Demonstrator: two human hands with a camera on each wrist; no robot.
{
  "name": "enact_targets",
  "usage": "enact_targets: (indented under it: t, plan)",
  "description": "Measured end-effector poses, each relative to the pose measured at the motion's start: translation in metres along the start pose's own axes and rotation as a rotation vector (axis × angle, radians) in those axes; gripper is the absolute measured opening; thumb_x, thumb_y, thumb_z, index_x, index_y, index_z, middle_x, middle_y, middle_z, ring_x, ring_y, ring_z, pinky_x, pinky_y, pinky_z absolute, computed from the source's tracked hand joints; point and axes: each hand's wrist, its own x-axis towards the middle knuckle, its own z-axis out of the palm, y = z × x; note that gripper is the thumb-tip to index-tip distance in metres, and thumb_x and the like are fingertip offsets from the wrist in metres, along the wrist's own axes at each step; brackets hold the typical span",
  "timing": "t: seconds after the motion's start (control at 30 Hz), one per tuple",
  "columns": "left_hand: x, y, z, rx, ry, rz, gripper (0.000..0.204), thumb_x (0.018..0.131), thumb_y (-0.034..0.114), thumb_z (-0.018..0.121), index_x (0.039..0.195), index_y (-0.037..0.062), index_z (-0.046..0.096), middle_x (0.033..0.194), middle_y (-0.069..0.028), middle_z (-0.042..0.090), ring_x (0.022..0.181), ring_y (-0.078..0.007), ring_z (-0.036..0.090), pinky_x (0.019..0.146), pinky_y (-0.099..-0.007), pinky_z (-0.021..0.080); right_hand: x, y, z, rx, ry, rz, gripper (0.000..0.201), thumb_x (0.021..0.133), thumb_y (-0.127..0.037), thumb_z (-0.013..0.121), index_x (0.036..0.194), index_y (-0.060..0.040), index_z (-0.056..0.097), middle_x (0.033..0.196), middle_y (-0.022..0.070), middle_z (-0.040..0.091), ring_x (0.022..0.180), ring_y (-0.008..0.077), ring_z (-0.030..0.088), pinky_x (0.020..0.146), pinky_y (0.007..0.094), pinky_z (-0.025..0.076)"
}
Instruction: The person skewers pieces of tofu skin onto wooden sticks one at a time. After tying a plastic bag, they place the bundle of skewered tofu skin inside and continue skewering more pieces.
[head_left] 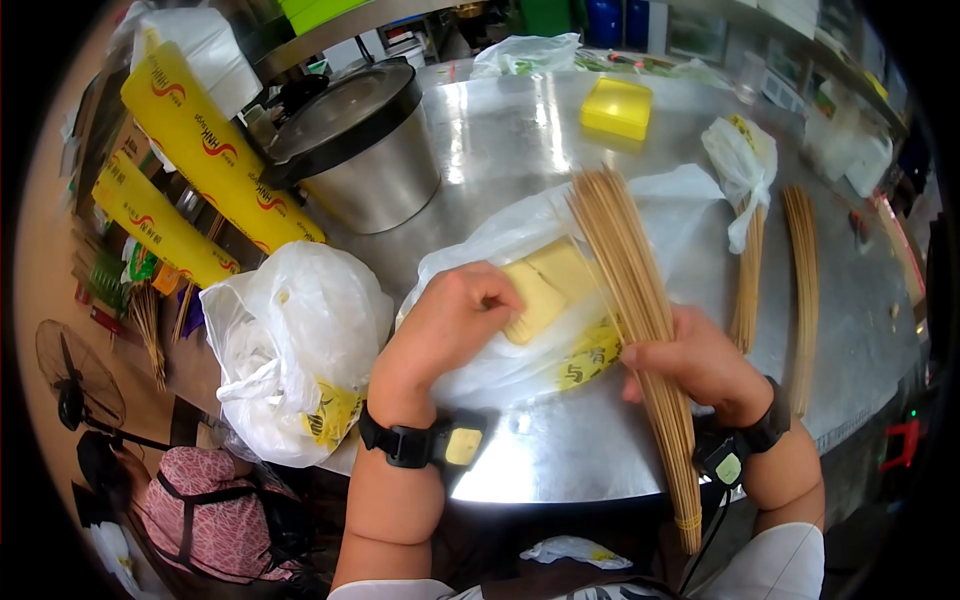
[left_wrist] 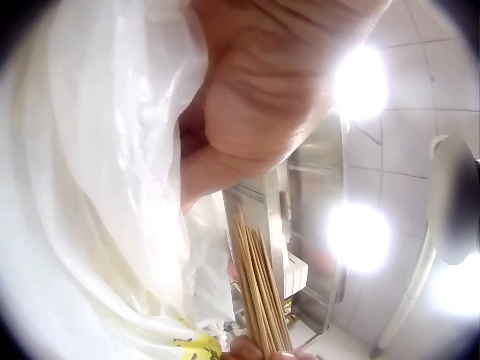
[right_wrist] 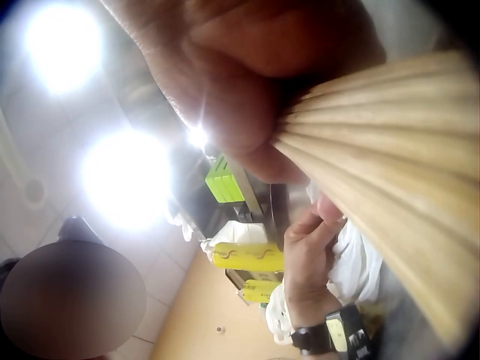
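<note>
My right hand (head_left: 685, 355) grips a thick bundle of bamboo skewers (head_left: 635, 290), its pointed ends up and away, its lower end over the table's front edge. Skewers fill the right side of the right wrist view. My left hand (head_left: 455, 315) pinches the near left edge of a pale yellow sheet (head_left: 540, 310), fingers curled and thumb toward the index finger. A second yellow piece (head_left: 562, 265) lies against it, both on an opened white plastic bag (head_left: 465, 375) with yellow print. The left wrist view shows bag film (left_wrist: 112, 172) beside the left hand; its fingertips are hidden there.
Left stand a stuffed white bag (head_left: 295, 340), a lidded steel pot (head_left: 365, 150) and yellow film rolls (head_left: 215, 150). Further skewer bundles (head_left: 803, 300) lie right, one topped by a knotted bag (head_left: 742, 165). A yellow box (head_left: 616, 108) sits at the back. A person (head_left: 215, 510) is lower left.
</note>
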Motion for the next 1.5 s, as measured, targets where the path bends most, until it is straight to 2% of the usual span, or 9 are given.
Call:
enact_targets:
  t: [0.67,0.73,0.87,1.0,1.07,1.13,1.27,1.33,1.5]
  plan:
    - [0.002,0.004,0.003,0.108,-0.018,0.022,0.013,0.079,-0.004,0.058,0.09,-0.001,0.064,0.09,-0.01,0.061,0.081,-0.0211,0.06,0.077,-0.0281,0.048,-0.003,-0.003,0.0,-0.036,0.045,-0.029,0.027,0.085,-0.009,0.063,0.107,0.0047,0.055,0.084,0.0075,0.063,0.063,0.014,0.064,0.059,0.0258,0.053]
    - [0.005,0.007,0.01,0.213,0.126,0.283,0.021,0.079,-0.004,0.055,0.099,0.0006,0.063,0.099,-0.0126,0.061,0.091,-0.0277,0.059,0.084,-0.0318,0.047,-0.007,-0.01,-0.003,-0.043,0.129,-0.081,0.029,0.084,-0.008,0.062,0.11,0.0047,0.055,0.085,0.0078,0.062,0.061,0.0132,0.062,0.058,0.0254,0.052]
    - [0.013,0.004,0.028,0.197,0.167,0.382,0.028,0.079,-0.003,0.055,0.106,0.002,0.06,0.108,-0.0145,0.06,0.101,-0.0336,0.056,0.089,-0.0366,0.046,-0.002,-0.007,-0.017,0.031,0.203,-0.195,0.032,0.083,-0.007,0.061,0.112,0.0047,0.055,0.086,0.0081,0.062,0.06,0.0128,0.061,0.056,0.0256,0.051]
    - [0.026,0.02,0.03,0.358,0.043,0.298,0.033,0.077,-0.001,0.058,0.109,0.003,0.059,0.112,-0.016,0.06,0.106,-0.0348,0.055,0.088,-0.0399,0.046,0.007,0.002,-0.021,0.078,0.057,-0.22,0.032,0.081,-0.008,0.062,0.11,0.0053,0.056,0.087,0.0089,0.061,0.06,0.0141,0.062,0.053,0.0264,0.05]
    - [0.035,0.028,0.03,0.437,0.019,0.279,0.034,0.076,-0.001,0.06,0.11,0.0033,0.06,0.111,-0.0164,0.06,0.106,-0.0349,0.055,0.088,-0.0403,0.046,0.003,-0.002,-0.016,-0.06,0.028,-0.11,0.031,0.081,-0.008,0.062,0.109,0.0049,0.057,0.088,0.0093,0.061,0.058,0.0145,0.062,0.053,0.0266,0.05]
    - [0.047,0.034,0.026,0.615,-0.103,0.296,0.038,0.072,-0.002,0.061,0.11,0.0038,0.06,0.111,-0.0161,0.06,0.106,-0.0353,0.054,0.089,-0.04,0.046,0.005,0.002,-0.02,-0.086,0.039,-0.108,0.029,0.082,-0.008,0.062,0.107,0.0051,0.057,0.086,0.0099,0.062,0.057,0.0148,0.062,0.052,0.0266,0.05]
    - [0.073,0.028,0.032,0.544,-0.303,0.313,0.042,0.07,-0.004,0.061,0.111,0.0043,0.06,0.112,-0.0148,0.059,0.107,-0.0352,0.054,0.092,-0.0398,0.044,0.004,-0.003,-0.025,-0.111,0.115,-0.108,0.028,0.081,-0.007,0.061,0.105,0.0065,0.057,0.085,0.0111,0.064,0.056,0.0156,0.063,0.05,0.0266,0.051]
    - [0.078,0.039,0.039,0.594,-0.451,0.113,0.046,0.067,-0.001,0.061,0.113,0.0053,0.061,0.112,-0.0139,0.058,0.109,-0.034,0.053,0.094,-0.0392,0.043,0.004,-0.002,-0.027,-0.106,0.136,-0.1,0.028,0.081,-0.007,0.061,0.105,0.0069,0.057,0.085,0.0115,0.064,0.056,0.0158,0.063,0.05,0.0267,0.051]
    - [0.086,0.041,0.044,0.807,-0.472,0.208,0.049,0.066,0.008,0.066,0.115,0.0062,0.061,0.11,-0.0139,0.059,0.112,-0.0324,0.051,0.096,-0.0377,0.042,0.006,0.001,-0.028,-0.127,0.103,-0.124,0.031,0.08,-0.007,0.061,0.107,0.0078,0.056,0.086,0.0123,0.064,0.056,0.0161,0.063,0.049,0.0274,0.051]
